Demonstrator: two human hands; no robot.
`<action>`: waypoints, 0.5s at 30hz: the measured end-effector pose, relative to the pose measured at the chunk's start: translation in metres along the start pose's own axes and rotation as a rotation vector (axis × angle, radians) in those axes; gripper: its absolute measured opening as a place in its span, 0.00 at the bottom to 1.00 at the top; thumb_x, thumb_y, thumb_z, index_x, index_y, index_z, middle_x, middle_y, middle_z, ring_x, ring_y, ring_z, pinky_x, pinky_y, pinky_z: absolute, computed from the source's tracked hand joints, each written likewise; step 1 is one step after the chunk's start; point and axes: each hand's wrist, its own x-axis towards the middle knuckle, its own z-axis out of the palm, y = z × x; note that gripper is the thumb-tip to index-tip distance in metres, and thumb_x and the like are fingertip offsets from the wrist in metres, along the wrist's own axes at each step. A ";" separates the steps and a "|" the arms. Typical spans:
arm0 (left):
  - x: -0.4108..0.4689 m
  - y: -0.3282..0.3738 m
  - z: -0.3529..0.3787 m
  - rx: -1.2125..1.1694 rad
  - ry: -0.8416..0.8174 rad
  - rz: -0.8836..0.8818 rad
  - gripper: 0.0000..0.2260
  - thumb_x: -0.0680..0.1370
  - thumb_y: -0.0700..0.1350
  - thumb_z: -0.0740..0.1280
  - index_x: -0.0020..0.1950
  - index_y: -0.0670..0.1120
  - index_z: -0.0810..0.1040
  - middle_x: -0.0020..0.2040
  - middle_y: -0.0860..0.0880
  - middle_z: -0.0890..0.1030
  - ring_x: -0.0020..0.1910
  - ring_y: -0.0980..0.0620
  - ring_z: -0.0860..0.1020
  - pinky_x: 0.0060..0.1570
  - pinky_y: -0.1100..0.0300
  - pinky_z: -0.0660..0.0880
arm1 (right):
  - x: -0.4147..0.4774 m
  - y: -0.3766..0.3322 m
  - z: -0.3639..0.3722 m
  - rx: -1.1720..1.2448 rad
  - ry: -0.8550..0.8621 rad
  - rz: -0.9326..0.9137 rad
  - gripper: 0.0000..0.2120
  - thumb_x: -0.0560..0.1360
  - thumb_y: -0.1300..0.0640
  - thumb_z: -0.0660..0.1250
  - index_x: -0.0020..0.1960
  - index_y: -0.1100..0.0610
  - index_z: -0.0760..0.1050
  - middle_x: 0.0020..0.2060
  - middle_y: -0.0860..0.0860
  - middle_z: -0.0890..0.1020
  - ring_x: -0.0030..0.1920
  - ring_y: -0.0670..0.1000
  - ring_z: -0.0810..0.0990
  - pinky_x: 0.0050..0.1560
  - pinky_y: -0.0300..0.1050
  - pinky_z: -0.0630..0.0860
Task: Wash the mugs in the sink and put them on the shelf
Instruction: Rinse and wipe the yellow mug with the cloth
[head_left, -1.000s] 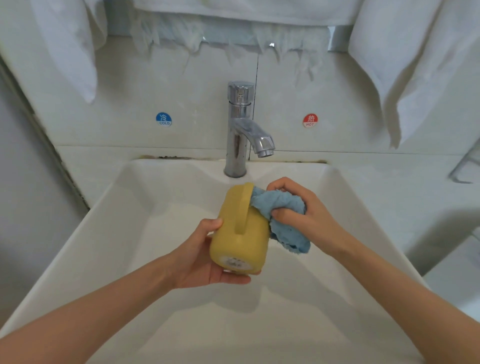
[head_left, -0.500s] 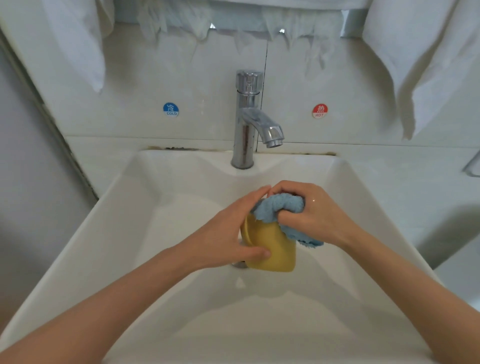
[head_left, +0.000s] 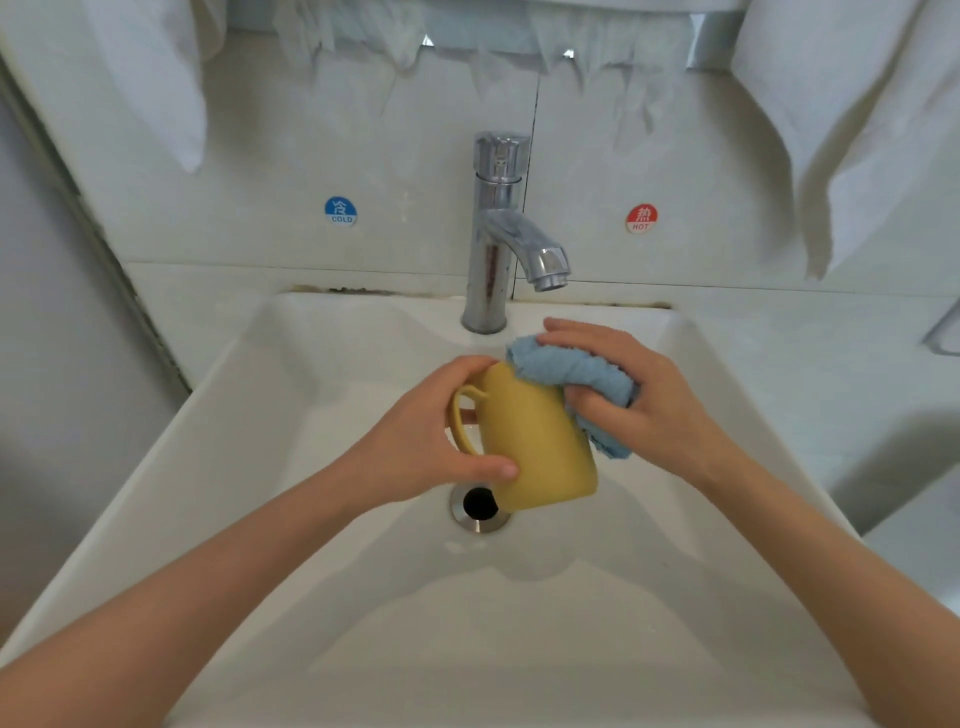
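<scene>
A yellow mug (head_left: 535, 447) is held tilted above the white sink (head_left: 311, 519), its handle to the left and its far end toward the tap. My left hand (head_left: 426, 441) grips it from the left, thumb on the body near the handle. My right hand (head_left: 639, 400) clutches a bunched blue cloth (head_left: 576, 379) and presses it against the mug's upper right side and far end. The mug's opening is hidden.
A chrome tap (head_left: 498, 234) stands at the back of the basin, with no water running. The drain (head_left: 475, 504) lies under the mug. Blue COLD (head_left: 340, 211) and red HOT (head_left: 641, 218) stickers mark the wall. White towels (head_left: 841, 114) hang above.
My left hand has turned the mug so that its handle now faces left and more of its side shows. The cloth in my right hand has slid to the mug's upper right.
</scene>
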 end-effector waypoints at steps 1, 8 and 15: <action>0.000 0.000 -0.002 -0.039 0.009 -0.016 0.32 0.61 0.47 0.79 0.60 0.58 0.68 0.58 0.59 0.74 0.54 0.66 0.75 0.50 0.72 0.73 | -0.001 0.000 0.001 -0.049 -0.031 -0.067 0.19 0.71 0.55 0.65 0.62 0.49 0.73 0.62 0.42 0.75 0.63 0.42 0.72 0.64 0.38 0.68; 0.002 -0.006 -0.010 -0.196 0.030 -0.086 0.31 0.64 0.32 0.77 0.62 0.48 0.70 0.57 0.50 0.76 0.49 0.61 0.79 0.46 0.68 0.76 | -0.004 -0.008 0.005 -0.031 -0.229 -0.196 0.16 0.67 0.60 0.72 0.54 0.52 0.80 0.64 0.47 0.75 0.69 0.46 0.67 0.67 0.44 0.66; 0.001 -0.001 -0.009 -0.349 0.081 -0.126 0.32 0.59 0.40 0.77 0.58 0.52 0.70 0.58 0.55 0.75 0.52 0.57 0.80 0.44 0.62 0.78 | 0.002 -0.006 -0.001 0.080 0.139 0.181 0.15 0.69 0.49 0.70 0.56 0.47 0.76 0.58 0.41 0.78 0.56 0.37 0.76 0.56 0.34 0.73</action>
